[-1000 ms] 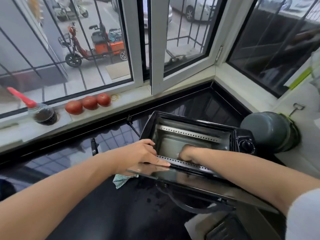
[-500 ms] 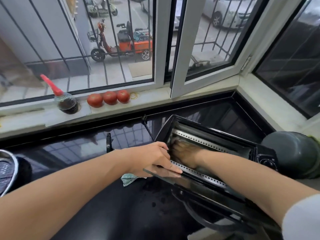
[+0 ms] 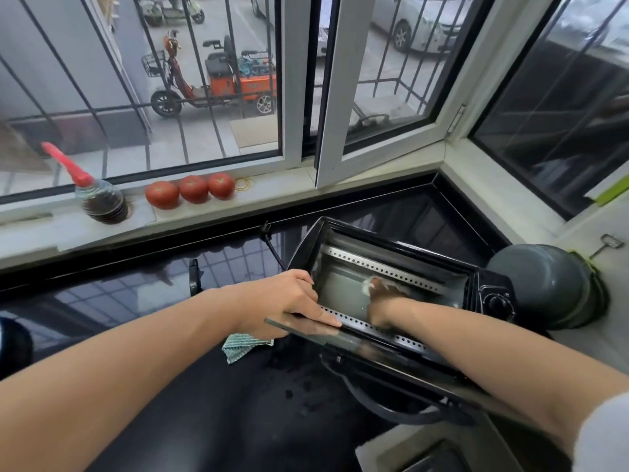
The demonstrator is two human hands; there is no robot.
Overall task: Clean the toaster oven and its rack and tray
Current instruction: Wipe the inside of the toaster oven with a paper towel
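on the window ledge beyond the worktop's far edge, toward the left, a bottle (image 3: 102, 202) of dark liquid with a red spout is standing upright, and just right of it three tomatoes (image 3: 190, 190) are sitting in a row, touching one another. the black worktop (image 3: 136, 301) is shining with reflections of the window bars. a folded teal cloth (image 3: 243, 345) is lying on it near the middle, partly under your left wrist.

your left hand (image 3: 289, 301) is resting at the left front corner of the toaster oven (image 3: 391, 267), fingers straight and pressed together, lying along the edge of the open glass door (image 3: 340, 337), with the thumb over the oven's left frame. the toaster oven is sitting toward the right side of the worktop, turned at an angle, its door folded down toward you and its dial (image 3: 497, 303) on the right panel.

your right hand (image 3: 384, 294) is reaching deep inside the oven cavity, against the back wall, with something pale at its fingertips. the hand is blurred and half in shadow, so you cannot tell whether the fingers are curled or flat.

just right of the oven, at the worktop's right edge, a dark grey pot (image 3: 548, 284) is lying tipped on its side, near the oven's control panel.
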